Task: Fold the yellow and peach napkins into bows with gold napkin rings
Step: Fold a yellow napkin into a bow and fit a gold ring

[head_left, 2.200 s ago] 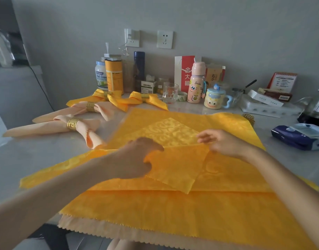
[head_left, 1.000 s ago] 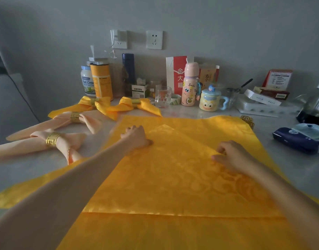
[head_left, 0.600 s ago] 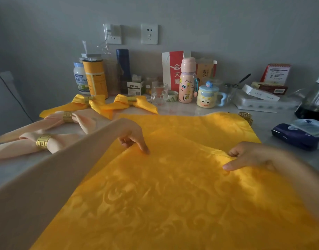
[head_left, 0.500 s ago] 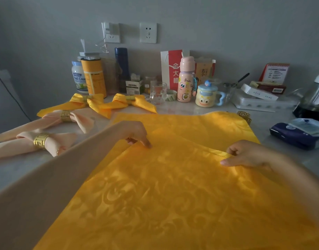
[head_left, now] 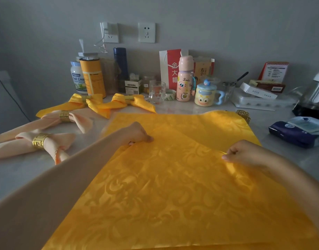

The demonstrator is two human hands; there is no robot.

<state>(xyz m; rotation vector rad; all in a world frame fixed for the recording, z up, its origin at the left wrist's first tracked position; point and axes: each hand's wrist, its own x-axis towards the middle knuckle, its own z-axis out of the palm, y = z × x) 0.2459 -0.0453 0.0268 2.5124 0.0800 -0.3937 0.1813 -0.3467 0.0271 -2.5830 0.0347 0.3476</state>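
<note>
on table (head_left: 19,170), centre: yellow napkin (head_left: 173,186), folded edge running left to right; left hand (head_left: 137,134) pinches its farther left end, right hand (head_left: 245,152) pinches the nearer right end.

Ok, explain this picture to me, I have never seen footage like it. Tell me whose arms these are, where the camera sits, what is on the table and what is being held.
No machine here: a person is working with bare hands, and the single picture comes from a camera worn on the head, looking forward and down. That is why two arms reach in from the bottom. On the table lies a big yellow napkin, partly folded. The left hand and the right hand each pinch its folded edge. To the left lie finished pieces: two peach bows and two yellow bows, each in a gold ring. Spare rings sit at the napkin's far right corner. Along the wall stand jars, a glass, a pink bottle and a mug.
</note>
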